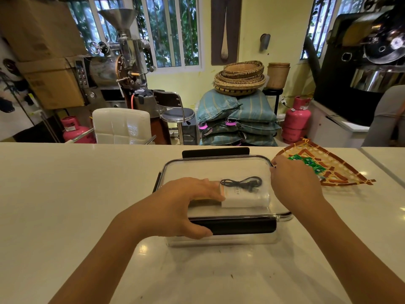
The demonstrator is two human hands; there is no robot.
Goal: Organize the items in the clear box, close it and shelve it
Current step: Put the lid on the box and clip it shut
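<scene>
At the centre of the frame the clear box (221, 239) sits on the white counter (65, 194) with its lid (197, 170) already on and a white carton (243, 199) and coiled black cable (241, 183) inside, so organizing looks done, while latching and shelving seem left. The left hand (186, 207) clamps the near black latch (241, 226) edge, thumb below, and the right hand (291, 178) presses curled fingers on the lid's right rim. No shelf shows, and the left palm hides part of the contents.
</scene>
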